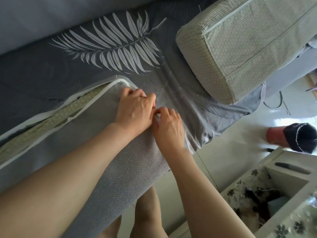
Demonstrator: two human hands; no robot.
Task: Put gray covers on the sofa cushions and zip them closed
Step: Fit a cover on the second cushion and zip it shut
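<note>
A cushion in a gray cover lies across the sofa seat in front of me. Its zipper opening along the left side gapes, and the beige inner cushion shows through between white zipper edges. My left hand presses and pinches the cover at the cushion's far corner. My right hand pinches the same corner right beside it, fingertips touching the left hand. Whether a zipper pull sits between the fingers is hidden. A second, bare beige cushion lies on the sofa at the upper right.
The sofa carries a dark gray sheet with a white leaf print. A pale shiny floor lies to the right, with a pink-and-dark object on it. A white table with a floral glass top stands at the lower right. My bare legs are below.
</note>
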